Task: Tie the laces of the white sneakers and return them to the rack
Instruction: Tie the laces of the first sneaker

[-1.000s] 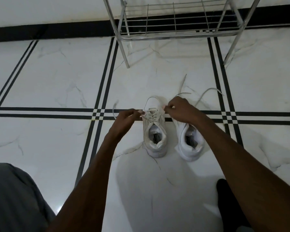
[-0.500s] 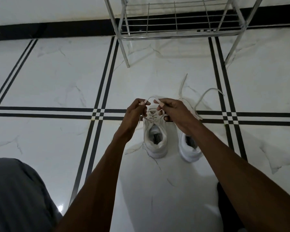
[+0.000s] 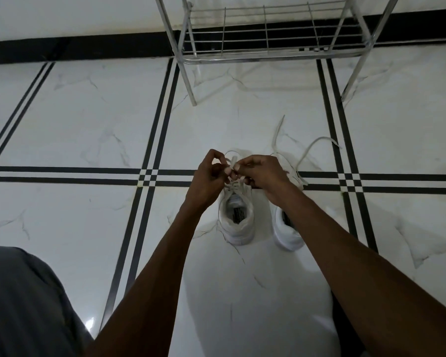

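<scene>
Two sneakers (image 3: 236, 217) on floor; left hand (image 3: 206, 177), right hand (image 3: 262, 173) each pinching laces (image 3: 232, 161)

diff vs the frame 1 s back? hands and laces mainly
Both hands came together: the left hand moved right and the right hand moved left, from a spread pull on the lace ends to meeting over the left sneaker. Both now pinch its laces close together, a loop rising between them. The right sneaker, its loose laces and the rack stayed put.
</scene>
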The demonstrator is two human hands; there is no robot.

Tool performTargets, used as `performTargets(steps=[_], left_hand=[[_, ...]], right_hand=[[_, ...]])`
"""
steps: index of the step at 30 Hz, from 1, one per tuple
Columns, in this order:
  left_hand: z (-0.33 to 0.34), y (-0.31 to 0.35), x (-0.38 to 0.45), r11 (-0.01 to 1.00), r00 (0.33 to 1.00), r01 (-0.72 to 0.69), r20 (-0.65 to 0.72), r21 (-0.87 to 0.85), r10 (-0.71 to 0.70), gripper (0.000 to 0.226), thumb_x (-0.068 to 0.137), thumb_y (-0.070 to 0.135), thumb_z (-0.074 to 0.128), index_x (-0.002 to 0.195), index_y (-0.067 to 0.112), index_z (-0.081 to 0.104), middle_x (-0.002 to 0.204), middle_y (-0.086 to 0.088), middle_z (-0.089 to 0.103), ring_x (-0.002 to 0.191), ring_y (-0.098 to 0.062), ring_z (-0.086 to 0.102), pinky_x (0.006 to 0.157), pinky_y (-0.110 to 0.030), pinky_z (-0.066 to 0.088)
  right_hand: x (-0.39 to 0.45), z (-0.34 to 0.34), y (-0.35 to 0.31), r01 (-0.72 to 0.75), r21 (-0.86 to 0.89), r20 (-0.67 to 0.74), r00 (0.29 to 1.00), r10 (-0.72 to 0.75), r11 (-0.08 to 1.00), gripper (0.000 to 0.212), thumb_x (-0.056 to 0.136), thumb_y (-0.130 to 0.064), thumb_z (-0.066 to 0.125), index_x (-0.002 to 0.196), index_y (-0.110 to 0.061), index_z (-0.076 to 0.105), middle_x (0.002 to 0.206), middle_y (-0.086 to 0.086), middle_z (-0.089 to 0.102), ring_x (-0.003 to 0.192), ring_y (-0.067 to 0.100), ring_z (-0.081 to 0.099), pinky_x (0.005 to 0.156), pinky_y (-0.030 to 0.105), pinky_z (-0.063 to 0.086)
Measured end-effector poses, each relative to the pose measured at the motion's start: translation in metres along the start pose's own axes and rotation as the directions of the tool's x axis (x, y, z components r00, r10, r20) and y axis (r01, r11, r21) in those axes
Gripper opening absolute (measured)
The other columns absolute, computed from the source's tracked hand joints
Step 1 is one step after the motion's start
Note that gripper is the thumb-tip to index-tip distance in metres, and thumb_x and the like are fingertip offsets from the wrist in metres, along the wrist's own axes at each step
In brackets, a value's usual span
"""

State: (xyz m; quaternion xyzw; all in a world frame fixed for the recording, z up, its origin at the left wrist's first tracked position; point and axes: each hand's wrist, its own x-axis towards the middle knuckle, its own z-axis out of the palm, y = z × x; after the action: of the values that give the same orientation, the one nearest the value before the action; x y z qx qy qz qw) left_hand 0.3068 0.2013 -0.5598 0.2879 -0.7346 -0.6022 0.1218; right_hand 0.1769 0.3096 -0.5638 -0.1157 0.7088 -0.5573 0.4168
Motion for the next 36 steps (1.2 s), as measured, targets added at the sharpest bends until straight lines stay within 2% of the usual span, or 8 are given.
performTargets(steps=[3,6,12,17,22,26,31,36], left_hand=[[0.001,0.001,0.001,0.998,0.997,0.040,-0.062,0.039,-0.037,0.026,0.099,0.002,0.061,0.119,0.006,0.045,0.092,-0.018,0.078,0.074,-0.013,0.072,0.068,-0.023,0.055],[0.003,-0.005,0.003,0.992,0.992,0.091,-0.100,0.089,-0.082,0.048,0.096,0.005,0.065,0.136,0.017,0.043,0.094,-0.014,0.079,0.088,-0.026,0.075,0.081,-0.040,0.058],[0.007,-0.009,0.002,0.991,0.989,0.132,-0.067,-0.002,-0.131,0.070,0.099,0.011,0.068,0.156,0.019,0.027,0.109,-0.014,0.079,0.096,-0.020,0.075,0.087,-0.029,0.056],[0.000,-0.017,0.003,0.978,0.975,0.188,-0.103,-0.095,-0.198,0.057,0.100,0.008,0.064,0.149,0.017,0.036,0.104,-0.013,0.078,0.094,-0.020,0.075,0.088,-0.031,0.056],[0.000,-0.017,0.003,0.977,0.970,0.181,-0.142,-0.113,-0.196,0.046,0.099,0.009,0.066,0.140,0.012,0.047,0.101,-0.007,0.079,0.089,-0.012,0.075,0.083,-0.030,0.054],[0.000,-0.015,0.001,0.968,0.978,0.154,-0.109,-0.200,-0.178,0.040,0.103,0.016,0.062,0.140,0.012,0.050,0.110,-0.009,0.080,0.099,-0.015,0.077,0.093,-0.035,0.057],[-0.008,-0.016,0.001,0.981,0.994,0.114,0.016,-0.160,-0.113,0.052,0.099,-0.006,0.053,0.147,0.015,0.050,0.129,-0.007,0.074,0.116,-0.022,0.072,0.094,-0.033,0.059],[-0.002,-0.012,0.010,0.995,0.999,0.043,-0.015,0.087,-0.042,0.037,0.097,-0.002,0.060,0.131,0.011,0.071,0.116,-0.010,0.078,0.106,-0.020,0.075,0.095,-0.040,0.061]], right_hand=[[-0.001,-0.004,0.001,0.099,-0.007,0.160,0.982,-0.097,0.995,0.016,0.092,-0.007,0.069,0.106,-0.001,0.076,0.090,0.011,0.077,0.078,0.011,0.073,0.072,0.022,0.058],[-0.003,-0.008,-0.001,0.140,-0.035,0.289,0.949,-0.124,0.990,0.023,0.089,-0.015,0.074,0.109,-0.003,0.076,0.099,0.014,0.078,0.091,0.015,0.075,0.082,0.024,0.060],[0.005,0.005,0.006,0.210,-0.138,-0.016,0.977,-0.214,0.968,0.018,0.080,-0.032,0.081,0.087,-0.015,0.081,0.079,0.005,0.080,0.076,0.024,0.077,0.077,0.041,0.063],[0.002,-0.001,0.000,0.225,-0.096,0.100,0.971,-0.216,0.970,0.014,0.087,-0.016,0.077,0.098,-0.007,0.079,0.089,0.009,0.078,0.073,0.010,0.071,0.066,0.023,0.058],[0.010,-0.012,-0.010,0.426,-0.585,0.263,0.905,-0.336,0.690,0.010,0.080,-0.011,0.080,0.089,-0.013,0.083,0.086,0.004,0.078,0.082,0.013,0.072,0.070,0.009,0.053],[0.011,-0.004,-0.001,0.439,-0.671,0.137,0.866,-0.482,0.597,0.013,0.073,-0.010,0.076,0.077,-0.021,0.080,0.080,-0.002,0.077,0.077,0.014,0.072,0.072,0.038,0.062],[0.004,0.004,0.005,0.413,-0.560,0.007,0.869,-0.494,0.718,0.008,0.074,-0.012,0.076,0.076,-0.020,0.077,0.077,-0.006,0.076,0.071,0.001,0.068,0.070,0.026,0.059],[0.002,0.003,-0.006,0.381,-0.419,-0.044,0.898,-0.438,0.824,0.007,0.074,-0.011,0.083,0.081,-0.012,0.081,0.079,-0.001,0.079,0.070,0.002,0.071,0.065,0.007,0.052]])
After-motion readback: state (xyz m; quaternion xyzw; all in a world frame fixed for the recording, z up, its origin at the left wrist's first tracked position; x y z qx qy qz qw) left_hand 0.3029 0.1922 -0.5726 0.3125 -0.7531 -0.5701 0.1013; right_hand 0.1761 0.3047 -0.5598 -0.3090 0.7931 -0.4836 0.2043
